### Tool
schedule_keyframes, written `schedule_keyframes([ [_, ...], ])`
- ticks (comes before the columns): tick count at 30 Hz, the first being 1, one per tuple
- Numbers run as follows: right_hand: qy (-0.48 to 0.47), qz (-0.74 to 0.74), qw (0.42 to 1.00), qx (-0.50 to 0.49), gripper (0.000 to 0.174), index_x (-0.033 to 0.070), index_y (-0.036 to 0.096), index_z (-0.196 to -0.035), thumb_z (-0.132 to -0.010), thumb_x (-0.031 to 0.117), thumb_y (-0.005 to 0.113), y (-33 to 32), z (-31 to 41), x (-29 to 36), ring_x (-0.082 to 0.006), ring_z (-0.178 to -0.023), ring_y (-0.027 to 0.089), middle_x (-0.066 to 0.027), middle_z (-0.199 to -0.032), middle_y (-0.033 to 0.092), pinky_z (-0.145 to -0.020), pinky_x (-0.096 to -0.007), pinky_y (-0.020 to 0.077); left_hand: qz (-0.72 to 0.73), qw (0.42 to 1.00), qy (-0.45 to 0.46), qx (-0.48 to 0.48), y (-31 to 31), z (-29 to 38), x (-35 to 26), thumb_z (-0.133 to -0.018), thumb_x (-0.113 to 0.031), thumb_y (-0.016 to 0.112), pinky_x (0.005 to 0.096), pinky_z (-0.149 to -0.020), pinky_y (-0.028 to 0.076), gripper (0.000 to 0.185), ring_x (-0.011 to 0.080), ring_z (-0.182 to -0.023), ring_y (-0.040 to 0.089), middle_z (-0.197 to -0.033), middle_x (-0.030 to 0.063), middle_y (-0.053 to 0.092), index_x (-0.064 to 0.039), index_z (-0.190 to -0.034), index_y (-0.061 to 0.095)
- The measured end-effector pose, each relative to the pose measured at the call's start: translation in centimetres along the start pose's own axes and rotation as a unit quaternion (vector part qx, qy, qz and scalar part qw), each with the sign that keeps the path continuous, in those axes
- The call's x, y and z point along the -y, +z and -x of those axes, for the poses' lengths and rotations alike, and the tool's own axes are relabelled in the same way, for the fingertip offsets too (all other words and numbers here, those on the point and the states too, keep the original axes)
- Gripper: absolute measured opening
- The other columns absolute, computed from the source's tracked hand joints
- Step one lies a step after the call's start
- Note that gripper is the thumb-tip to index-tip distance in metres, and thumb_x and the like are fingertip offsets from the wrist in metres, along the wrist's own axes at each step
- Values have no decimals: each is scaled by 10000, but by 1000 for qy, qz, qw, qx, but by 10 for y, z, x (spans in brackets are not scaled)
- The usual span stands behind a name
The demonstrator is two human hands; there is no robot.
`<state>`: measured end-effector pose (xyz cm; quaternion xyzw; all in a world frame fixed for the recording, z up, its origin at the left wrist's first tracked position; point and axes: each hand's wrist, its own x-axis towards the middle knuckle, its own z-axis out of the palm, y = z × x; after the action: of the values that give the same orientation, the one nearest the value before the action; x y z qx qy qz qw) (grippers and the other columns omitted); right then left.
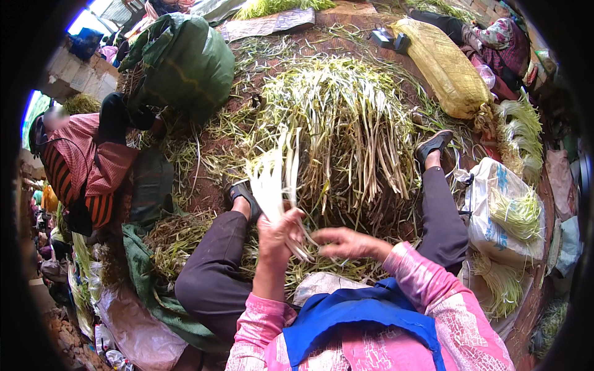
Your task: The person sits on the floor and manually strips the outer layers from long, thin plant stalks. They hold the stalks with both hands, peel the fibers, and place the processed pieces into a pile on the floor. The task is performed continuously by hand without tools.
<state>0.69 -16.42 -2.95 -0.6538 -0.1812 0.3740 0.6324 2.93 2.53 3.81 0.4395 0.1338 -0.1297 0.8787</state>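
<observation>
A bunch of long pale stalks [268, 183] stands up out of my left hand [278, 232], whose fingers are closed round its lower part; the cut-looking ends stick out below the palm. My right hand [345, 243] is just to the right of those ends, blurred, with its fingers stretched towards them. Whether it touches a stalk or pinches something small cannot be told. Beyond both hands lies a large heap of green and whitish leafy stalks [343, 111], with brownish lower ends pointing towards me.
Loose leaves and trimmings [185, 241] lie round my legs. A big green sack [185, 65] stands at the back left, a full yellow sack [445, 69] at the back right. Stalk bundles rest on a white sack [482, 204] at right. People sit at left [97, 162] and upper right [501, 46].
</observation>
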Motion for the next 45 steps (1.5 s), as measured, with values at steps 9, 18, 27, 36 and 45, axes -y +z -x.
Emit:
schedule_keyframes([
  [9,139,-73,987,-16,345,66,576,-749,-886,371,491,-10,-9,38,-46,-419,447,39,-523,479,-389,-187,367,98,991,-66,-67,-8,-6,30,-797,-123,632,230,-335,391,264,86,-393,447,-830,151,626,-36,-987,471],
  [18,120,-82,976,-160,399,58,622,-831,-911,387,410,-6,62,-13,-66,-467,388,27,-550,459,-434,-231,343,39,984,74,-155,-35,-16,8,-819,-111,600,244,-333,377,122,87,-378,416,-753,137,627,-16,-854,532],
  [27,-51,211,949,-230,330,65,590,-1045,-855,325,517,-34,43,6,-227,-1001,520,-98,-996,571,-819,-358,426,7,986,67,-154,-30,-15,15,-821,-95,597,240,-336,375,101,97,-375,420,-752,143,627,-15,-828,535],
  [36,-66,70,973,-209,228,5,646,-859,-827,226,601,17,-29,40,-69,-586,509,-29,-646,585,-530,-242,416,-51,990,-18,-129,-14,0,39,-790,-170,655,210,-495,450,186,80,-573,546,-803,84,645,-35,-901,591],
  [45,-6,-105,975,-196,264,-6,601,-775,-883,220,516,26,14,19,-40,-502,434,32,-562,509,-452,-220,372,18,997,6,-75,-20,-2,44,-805,-155,631,294,-667,496,154,202,-775,636,-801,114,650,-16,-862,596],
])
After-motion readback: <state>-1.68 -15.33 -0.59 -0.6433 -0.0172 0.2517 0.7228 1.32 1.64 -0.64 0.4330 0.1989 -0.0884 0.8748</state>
